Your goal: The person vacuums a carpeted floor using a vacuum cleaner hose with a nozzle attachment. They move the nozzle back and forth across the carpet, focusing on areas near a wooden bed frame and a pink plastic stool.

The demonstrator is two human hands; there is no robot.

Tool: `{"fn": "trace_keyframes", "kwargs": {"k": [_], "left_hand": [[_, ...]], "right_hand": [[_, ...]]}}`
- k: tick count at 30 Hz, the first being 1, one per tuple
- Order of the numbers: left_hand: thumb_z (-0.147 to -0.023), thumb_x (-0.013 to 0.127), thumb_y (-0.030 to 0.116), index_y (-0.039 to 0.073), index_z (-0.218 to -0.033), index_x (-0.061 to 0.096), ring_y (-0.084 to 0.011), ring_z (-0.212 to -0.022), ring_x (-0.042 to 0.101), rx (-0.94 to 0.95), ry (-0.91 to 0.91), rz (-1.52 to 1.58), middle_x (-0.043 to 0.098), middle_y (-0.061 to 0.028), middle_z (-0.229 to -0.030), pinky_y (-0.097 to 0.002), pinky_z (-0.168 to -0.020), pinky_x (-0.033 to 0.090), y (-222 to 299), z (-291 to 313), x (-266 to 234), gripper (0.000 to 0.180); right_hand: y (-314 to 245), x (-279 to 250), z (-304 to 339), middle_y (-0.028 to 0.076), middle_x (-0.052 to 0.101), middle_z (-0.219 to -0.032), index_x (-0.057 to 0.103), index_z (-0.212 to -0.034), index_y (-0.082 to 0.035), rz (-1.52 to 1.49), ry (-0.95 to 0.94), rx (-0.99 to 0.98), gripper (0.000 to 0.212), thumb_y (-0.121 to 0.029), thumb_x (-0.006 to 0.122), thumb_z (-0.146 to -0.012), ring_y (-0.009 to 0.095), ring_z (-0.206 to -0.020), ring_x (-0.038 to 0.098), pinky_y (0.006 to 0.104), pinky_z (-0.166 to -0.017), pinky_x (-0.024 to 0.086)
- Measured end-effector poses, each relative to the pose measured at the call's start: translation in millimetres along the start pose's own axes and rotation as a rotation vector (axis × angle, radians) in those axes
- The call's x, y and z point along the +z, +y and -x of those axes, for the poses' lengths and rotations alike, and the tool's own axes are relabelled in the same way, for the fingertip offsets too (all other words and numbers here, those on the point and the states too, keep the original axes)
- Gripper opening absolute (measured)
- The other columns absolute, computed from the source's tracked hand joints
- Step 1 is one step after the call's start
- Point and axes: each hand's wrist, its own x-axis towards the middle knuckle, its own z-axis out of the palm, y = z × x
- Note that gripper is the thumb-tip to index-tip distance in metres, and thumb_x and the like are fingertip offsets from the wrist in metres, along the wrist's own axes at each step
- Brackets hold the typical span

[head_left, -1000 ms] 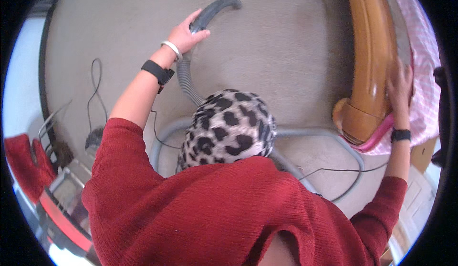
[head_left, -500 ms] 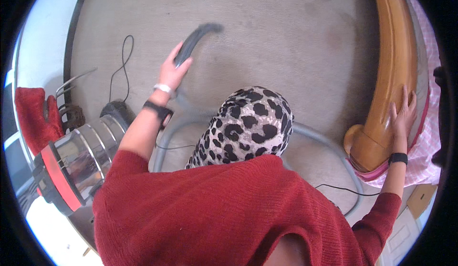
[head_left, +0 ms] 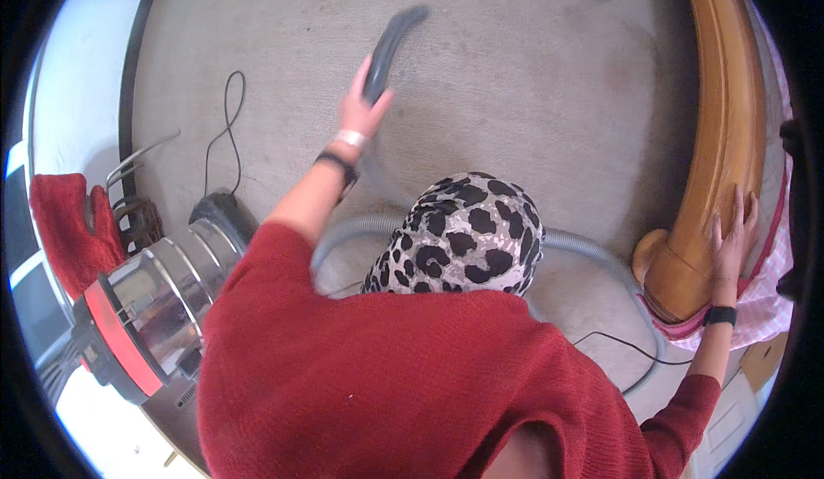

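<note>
My left hand (head_left: pixel 365 112) grips a dark grey vacuum cleaner wand (head_left: pixel 390 54), its curved tip pointing away over the grey carpet (head_left: pixel 506 75). From under that hand a grey ribbed hose (head_left: pixel 584 245) trails back, passes behind my knee in leopard-print trousers (head_left: pixel 468 234) and loops to the right. My right hand (head_left: pixel 732 243) lies with fingers spread on the curved brown wooden furniture rail (head_left: pixel 725 127). It holds nothing. The canister vacuum cleaner (head_left: pixel 172 286), with a clear drum and a red band, stands at my left elbow.
A red cloth item (head_left: pixel 73 230) lies by the canister at the left edge. A thin black cord (head_left: pixel 230 127) loops on the carpet ahead of it. Pink checked fabric (head_left: pixel 768 299) hangs beside the wooden rail, whose rounded wooden foot (head_left: pixel 650 256) juts inward.
My left hand has swung the wand forward and to the right across the carpet. My right hand stays on the wooden rail. The whole view has shifted slightly.
</note>
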Motion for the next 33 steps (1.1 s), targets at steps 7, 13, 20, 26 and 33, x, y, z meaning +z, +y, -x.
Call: {"fn": "trace_keyframes", "kwargs": {"k": [7,13,20,26,33], "left_hand": [[-0.079,0.071,0.023,0.017,-0.146,0.035,-0.0376,-0.118,0.056,-0.032,-0.185,-0.017,0.054,-0.0223,-0.132,-0.0407,-0.096,0.047,18.5,-1.5,18.9,0.076],[-0.08,0.069,0.011,0.012,-0.146,0.036,-0.0275,-0.126,0.053,-0.064,-0.327,-0.125,0.053,-0.017,-0.136,-0.0362,-0.104,0.041,15.1,84.5,-78.2,0.075],[-0.081,0.07,0.024,0.014,-0.147,0.035,-0.0313,-0.11,0.061,0.031,-0.095,0.007,0.06,-0.0215,-0.123,-0.0371,-0.09,0.048,31.3,-53.5,56.6,0.075],[-0.079,0.07,0.015,0.012,-0.146,0.036,-0.0318,-0.128,0.05,-0.069,-0.338,-0.236,0.05,-0.0193,-0.139,-0.0397,-0.105,0.041,27.0,59.7,-40.7,0.075],[-0.08,0.07,0.026,0.018,-0.147,0.035,-0.034,-0.114,0.06,0.052,-0.028,-0.053,0.059,-0.021,-0.127,-0.0391,-0.094,0.048,36.6,-69.5,56.3,0.076]], "right_hand": [[10.0,6.3,5.5,0.021,0.034,-0.146,0.046,-0.141,-0.016,-0.135,0.019,0.023,0.056,-0.016,0.06,-0.087,0.037,-0.137,0.032,0.0443,-0.114,0.026],[14.3,13.4,7.4,0.02,0.035,-0.145,0.046,-0.141,-0.015,-0.142,0.033,0.048,0.059,-0.012,0.059,-0.083,0.037,-0.136,0.033,0.0447,-0.114,0.026],[21.0,17.1,13.2,0.02,0.038,-0.143,0.046,-0.141,-0.014,-0.16,0.041,0.05,0.057,-0.011,0.058,-0.085,0.037,-0.134,0.036,0.0437,-0.113,0.028],[24.8,19.6,16.0,0.021,0.04,-0.141,0.046,-0.14,-0.013,-0.157,0.045,0.067,0.057,-0.013,0.058,-0.085,0.037,-0.134,0.036,0.0448,-0.113,0.027],[15.0,17.4,14.8,0.023,0.038,-0.142,0.047,-0.138,-0.009,-0.178,0.046,0.088,0.061,-0.012,0.063,-0.078,0.04,-0.133,0.035,0.046,-0.113,0.027]]}}
